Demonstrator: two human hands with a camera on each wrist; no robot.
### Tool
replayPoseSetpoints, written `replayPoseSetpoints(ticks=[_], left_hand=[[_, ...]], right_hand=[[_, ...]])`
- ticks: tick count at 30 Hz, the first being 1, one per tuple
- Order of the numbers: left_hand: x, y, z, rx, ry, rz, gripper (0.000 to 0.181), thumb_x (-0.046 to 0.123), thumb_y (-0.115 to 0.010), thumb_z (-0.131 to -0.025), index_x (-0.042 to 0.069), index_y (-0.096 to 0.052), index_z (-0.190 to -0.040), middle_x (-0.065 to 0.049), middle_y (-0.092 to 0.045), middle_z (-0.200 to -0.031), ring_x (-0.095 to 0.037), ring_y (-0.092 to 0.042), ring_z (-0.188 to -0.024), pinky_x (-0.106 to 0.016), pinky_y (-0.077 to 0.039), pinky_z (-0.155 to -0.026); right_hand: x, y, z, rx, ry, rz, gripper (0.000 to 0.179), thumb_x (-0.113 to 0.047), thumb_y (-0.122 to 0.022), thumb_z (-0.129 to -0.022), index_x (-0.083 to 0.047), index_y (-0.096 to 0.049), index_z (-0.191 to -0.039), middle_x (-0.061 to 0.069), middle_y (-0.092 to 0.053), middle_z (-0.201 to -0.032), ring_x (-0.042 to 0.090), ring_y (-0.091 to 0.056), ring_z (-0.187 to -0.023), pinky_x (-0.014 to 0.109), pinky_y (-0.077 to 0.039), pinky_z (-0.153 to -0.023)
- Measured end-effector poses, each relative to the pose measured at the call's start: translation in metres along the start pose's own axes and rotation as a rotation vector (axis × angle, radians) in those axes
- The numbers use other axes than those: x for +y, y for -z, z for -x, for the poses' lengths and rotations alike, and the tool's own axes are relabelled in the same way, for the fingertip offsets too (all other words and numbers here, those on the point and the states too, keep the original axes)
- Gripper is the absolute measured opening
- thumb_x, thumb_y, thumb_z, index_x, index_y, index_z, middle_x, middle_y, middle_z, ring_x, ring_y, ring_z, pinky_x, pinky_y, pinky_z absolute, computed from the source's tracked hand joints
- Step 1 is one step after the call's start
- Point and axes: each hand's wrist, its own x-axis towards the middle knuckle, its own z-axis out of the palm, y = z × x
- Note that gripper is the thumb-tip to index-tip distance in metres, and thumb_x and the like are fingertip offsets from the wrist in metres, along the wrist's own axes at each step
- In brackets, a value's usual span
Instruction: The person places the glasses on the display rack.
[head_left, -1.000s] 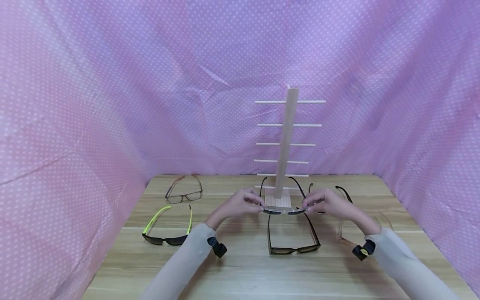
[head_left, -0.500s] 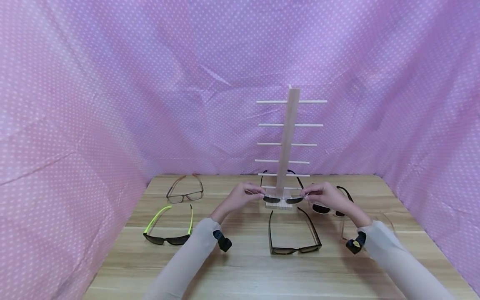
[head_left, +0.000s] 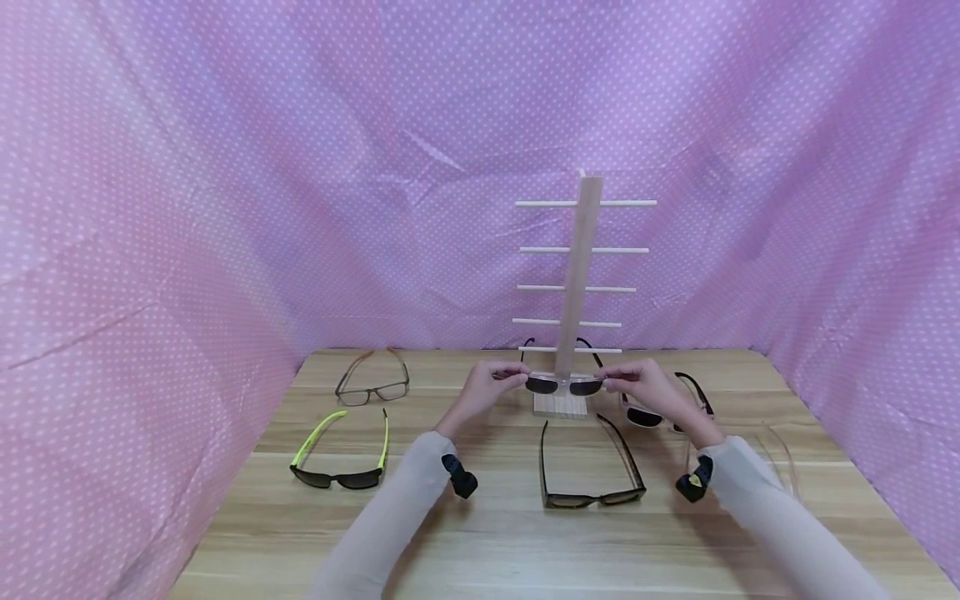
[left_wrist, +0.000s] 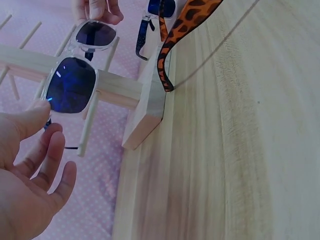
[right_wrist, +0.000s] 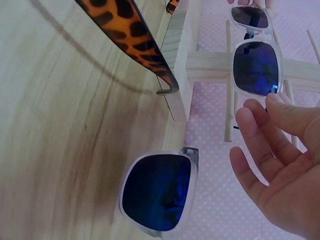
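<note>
Clear-framed sunglasses (head_left: 542, 385) with dark lenses are held level at the lower pegs of a wooden display stand (head_left: 577, 283). My left hand (head_left: 491, 385) pinches one end of the frame by the hinge, and my right hand (head_left: 643, 385) pinches the other. Blue-tinted lenses (left_wrist: 72, 85) show in the left wrist view, with a peg just below the frame. The dark temples run back on both sides of the upright post. In the right wrist view, the thumb and forefinger of the right hand (right_wrist: 280, 145) grip the frame's corner.
Tortoiseshell sunglasses (head_left: 592, 500) lie in front of the stand's base (head_left: 559, 406). White-framed sunglasses (head_left: 643, 417) and a pale thin-framed pair (head_left: 787, 454) lie to the right. Green-armed sunglasses (head_left: 337, 480) and brown eyeglasses (head_left: 372, 394) lie left. A pink dotted cloth (head_left: 450, 125) surrounds the table.
Both hands have raised the clear-framed sunglasses and moved them away from me, from in front of the base up to the stand's lower pegs. The lenses now face me more.
</note>
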Motion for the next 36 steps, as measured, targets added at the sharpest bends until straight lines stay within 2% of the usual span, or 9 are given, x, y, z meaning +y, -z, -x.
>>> replayPoseSetpoints(ticks=[6, 11, 14, 22, 29, 36], left_hand=[[-0.002, -0.008, -0.004, 0.068, 0.006, -0.010, 0.020, 0.007, -0.072, -0.094, -0.003, -0.076, -0.110, -0.018, -0.077, -0.104, -0.005, -0.063, -0.080, -0.014, -0.050, -0.072], [-0.003, -0.012, -0.005, 0.087, 0.052, 0.002, 0.019, 0.008, -0.071, -0.095, -0.002, -0.076, -0.111, -0.018, -0.077, -0.105, -0.003, -0.061, -0.080, -0.015, -0.050, -0.073], [-0.004, -0.014, -0.006, 0.097, 0.069, 0.011, 0.018, 0.009, -0.071, -0.095, 0.000, -0.077, -0.109, -0.017, -0.077, -0.105, -0.004, -0.060, -0.080, -0.015, -0.049, -0.073], [-0.008, -0.018, -0.008, 0.103, 0.063, 0.018, 0.017, 0.008, -0.070, -0.096, 0.002, -0.077, -0.110, -0.016, -0.076, -0.105, -0.006, -0.059, -0.083, -0.017, -0.049, -0.075], [-0.011, -0.020, -0.008, 0.095, 0.069, 0.007, 0.020, 0.006, -0.068, -0.097, 0.000, -0.075, -0.114, -0.017, -0.076, -0.105, -0.007, -0.058, -0.082, -0.017, -0.049, -0.075], [-0.009, -0.021, -0.008, 0.096, 0.076, -0.011, 0.020, 0.007, -0.067, -0.097, -0.001, -0.075, -0.114, -0.017, -0.075, -0.103, -0.008, -0.058, -0.083, -0.019, -0.049, -0.076]], right_hand=[[0.002, -0.005, -0.006, 0.043, 0.042, -0.059, 0.024, 0.002, -0.066, -0.096, 0.013, -0.069, -0.117, 0.031, -0.073, -0.106, 0.017, -0.074, -0.081, 0.025, -0.058, -0.067], [0.003, -0.009, -0.008, 0.077, 0.035, -0.069, 0.023, 0.004, -0.065, -0.096, 0.015, -0.068, -0.116, 0.033, -0.071, -0.108, 0.010, -0.072, -0.075, 0.020, -0.055, -0.065], [0.004, -0.010, -0.009, 0.087, 0.032, -0.069, 0.023, 0.005, -0.065, -0.096, 0.017, -0.067, -0.115, 0.034, -0.071, -0.107, 0.008, -0.071, -0.073, 0.021, -0.056, -0.063], [0.006, -0.010, -0.009, 0.097, -0.010, -0.055, 0.022, 0.003, -0.066, -0.095, 0.015, -0.069, -0.114, 0.031, -0.073, -0.103, 0.019, -0.072, -0.073, 0.026, -0.058, -0.064], [0.005, -0.011, -0.007, 0.095, -0.025, -0.026, 0.022, 0.002, -0.066, -0.095, 0.011, -0.071, -0.114, 0.028, -0.074, -0.099, 0.021, -0.071, -0.073, 0.028, -0.057, -0.062], [-0.002, -0.011, -0.005, 0.085, -0.034, 0.007, 0.022, 0.005, -0.063, -0.097, 0.015, -0.068, -0.116, 0.031, -0.073, -0.097, 0.022, -0.070, -0.072, 0.028, -0.056, -0.061]])
